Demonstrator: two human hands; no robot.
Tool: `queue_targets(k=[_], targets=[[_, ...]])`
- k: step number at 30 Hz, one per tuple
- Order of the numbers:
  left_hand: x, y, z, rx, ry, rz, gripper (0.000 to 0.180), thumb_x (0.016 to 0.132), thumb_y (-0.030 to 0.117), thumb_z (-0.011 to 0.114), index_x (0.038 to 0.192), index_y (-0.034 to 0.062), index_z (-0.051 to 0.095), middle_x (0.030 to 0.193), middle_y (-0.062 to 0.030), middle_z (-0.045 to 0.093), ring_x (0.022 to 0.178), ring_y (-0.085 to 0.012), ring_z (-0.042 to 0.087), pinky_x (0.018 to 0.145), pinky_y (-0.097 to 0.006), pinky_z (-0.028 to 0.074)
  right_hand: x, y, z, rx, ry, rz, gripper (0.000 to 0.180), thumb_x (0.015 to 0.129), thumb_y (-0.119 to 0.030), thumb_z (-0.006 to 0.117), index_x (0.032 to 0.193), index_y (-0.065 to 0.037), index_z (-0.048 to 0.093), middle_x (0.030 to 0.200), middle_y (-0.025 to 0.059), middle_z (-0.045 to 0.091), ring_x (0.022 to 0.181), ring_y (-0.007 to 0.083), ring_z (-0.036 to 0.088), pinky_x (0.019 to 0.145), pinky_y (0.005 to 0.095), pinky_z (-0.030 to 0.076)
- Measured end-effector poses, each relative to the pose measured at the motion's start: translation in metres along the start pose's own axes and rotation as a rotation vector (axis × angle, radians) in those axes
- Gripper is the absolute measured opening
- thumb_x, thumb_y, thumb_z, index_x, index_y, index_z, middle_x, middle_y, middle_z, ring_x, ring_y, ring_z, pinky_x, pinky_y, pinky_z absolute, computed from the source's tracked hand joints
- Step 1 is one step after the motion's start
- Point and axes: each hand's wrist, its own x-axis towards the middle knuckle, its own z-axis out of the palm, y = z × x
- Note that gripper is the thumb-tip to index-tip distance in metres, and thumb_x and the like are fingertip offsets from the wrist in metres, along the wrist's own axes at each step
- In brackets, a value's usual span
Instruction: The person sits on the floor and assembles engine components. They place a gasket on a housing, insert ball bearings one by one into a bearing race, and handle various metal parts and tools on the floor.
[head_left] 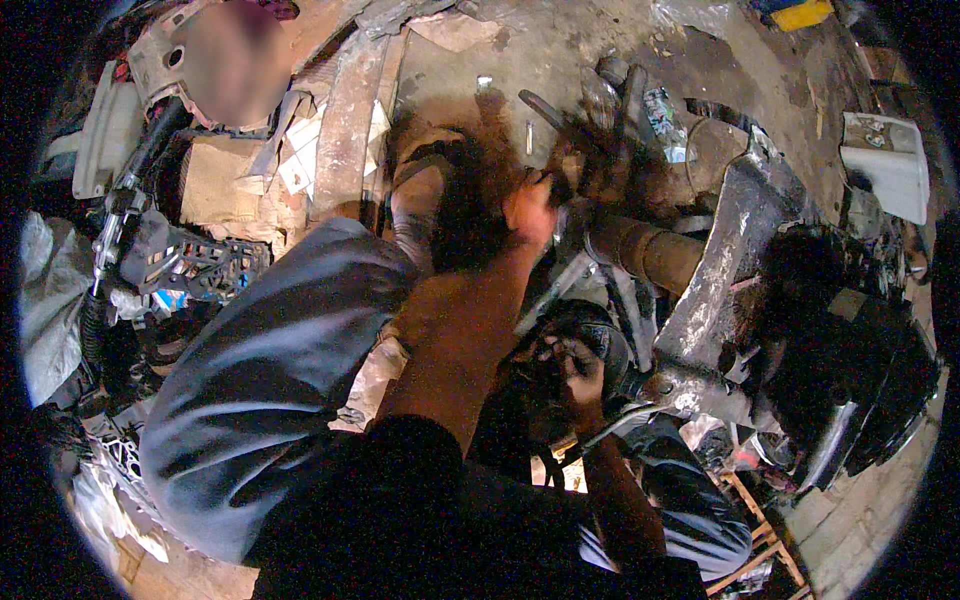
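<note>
My left hand point(532, 210) is smeared by motion at the near side of a dark metal assembly with bars and tubes point(625, 110). Its fingers are too blurred to show what they hold. Closer to my body, my right hand point(580, 372) has its fingers curled together beside a round dark part point(590, 325). Whatever lies between those fingertips is too dark to make out. A brown, rusty cylinder point(645, 250) runs from the assembly to a scuffed grey metal arm point(715, 275) on the right. Below my right hand passes a thin grey hose or cable point(625, 422).
My sandalled foot point(418, 195) rests left of the assembly. Leftward lie a shock absorber point(122, 205), cardboard point(215, 185) and a black plastic crate point(205, 265). At right are a bulky black part point(840, 350) and a white plastic piece point(885, 165). A wooden slatted frame point(768, 545) lies lower right.
</note>
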Motion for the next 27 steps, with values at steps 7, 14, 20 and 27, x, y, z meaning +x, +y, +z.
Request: queue_targets(k=[7, 14, 20, 27], targets=[[0.013, -0.036, 0.052, 0.218, -0.271, -0.145, 0.037, 0.075, 0.025, 0.072, 0.112, 0.0182, 0.072, 0.102, -0.015, 0.07, 0.088, -0.0385, 0.067, 0.074, -0.05, 0.053, -0.005, -0.005, -0.011, -0.098, 0.065, 0.135, 0.023, 0.098, -0.016, 0.064, 0.107, 0.003, 0.072, 0.092, 0.006, 0.071, 0.084, 0.0138, 0.063, 0.083, 0.0289, 0.049], [-0.002, -0.049, 0.056, 0.347, -0.102, -0.002, 0.034, 0.084, 0.021, 0.065, 0.117, 0.0215, 0.069, 0.074, -0.0122, 0.069, 0.069, -0.0353, 0.069, 0.063, -0.046, 0.057, -0.012, -0.035, -0.008, -0.153, 0.143, 0.146, 0.022, 0.1, -0.015, 0.061, 0.107, 0.002, 0.072, 0.091, 0.0057, 0.069, 0.079, 0.0127, 0.061, 0.077, 0.0288, 0.05], [0.022, -0.069, 0.045, 0.614, -0.155, 0.044, 0.031, 0.088, 0.011, 0.056, 0.118, 0.0154, 0.064, 0.079, -0.0088, 0.071, 0.068, -0.0325, 0.07, 0.062, -0.045, 0.058, -0.03, -0.055, 0.0, -0.034, 0.144, 0.08, 0.019, 0.101, -0.012, 0.059, 0.108, -0.001, 0.072, 0.086, 0.0027, 0.065, 0.078, 0.0109, 0.059, 0.073, 0.0246, 0.049], [0.033, -0.049, -0.009, 0.669, -0.292, 0.428, 0.034, 0.091, 0.025, 0.053, 0.118, 0.004, 0.061, 0.108, -0.0152, 0.069, 0.11, -0.0347, 0.063, 0.093, -0.051, 0.05, -0.056, -0.069, -0.004, 0.16, 0.166, 0.198, 0.022, 0.098, -0.005, 0.055, 0.113, 0.006, 0.064, 0.091, 0.008, 0.067, 0.08, 0.0139, 0.062, 0.072, 0.0269, 0.052]])
